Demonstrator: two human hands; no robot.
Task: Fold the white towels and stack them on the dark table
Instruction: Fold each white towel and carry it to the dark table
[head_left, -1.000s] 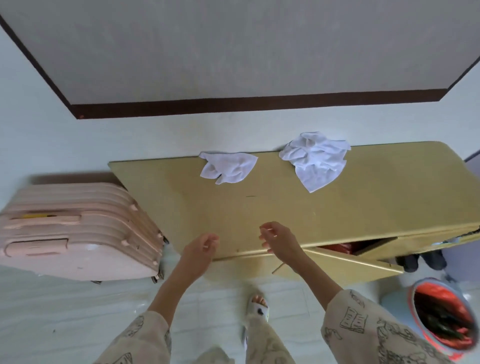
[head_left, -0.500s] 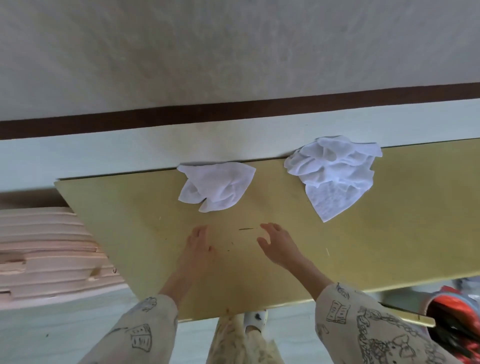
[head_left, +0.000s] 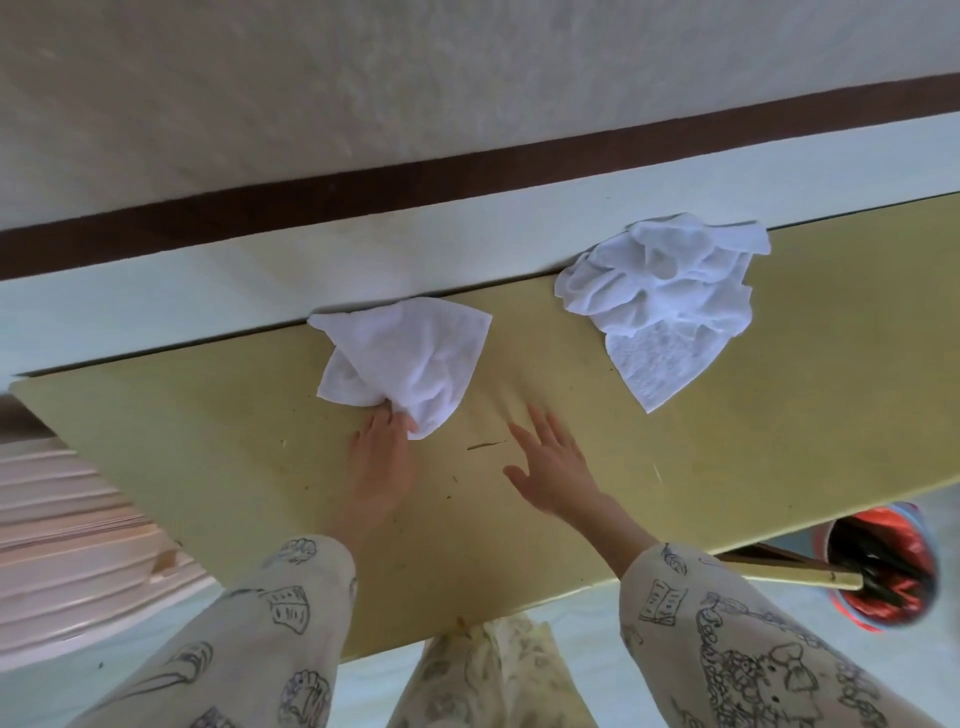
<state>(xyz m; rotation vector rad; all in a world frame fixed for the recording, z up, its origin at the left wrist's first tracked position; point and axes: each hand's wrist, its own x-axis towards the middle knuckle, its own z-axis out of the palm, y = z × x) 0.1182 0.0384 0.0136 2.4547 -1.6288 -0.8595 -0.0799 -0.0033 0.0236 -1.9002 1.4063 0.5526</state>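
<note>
Yellow table top (head_left: 727, 467) against the wall, bearing two crumpled white towels: larger towel (head_left: 660, 301) far right, smaller towel (head_left: 405, 358) at centre. Red bin (head_left: 883, 566) below the right edge, dark contents inside. Left hand (head_left: 382, 457) reaching forward, fingertips touching the smaller towel's near corner, grip unclear. Right hand (head_left: 556, 473) spread open, empty, just beside it.

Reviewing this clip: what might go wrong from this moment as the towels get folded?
The left hand only touches the near corner of the smaller towel, so a pull may drag it bunched rather than flat. The crumpled towel lies against the tabletop's far edge by the wall and might slip behind.
</note>
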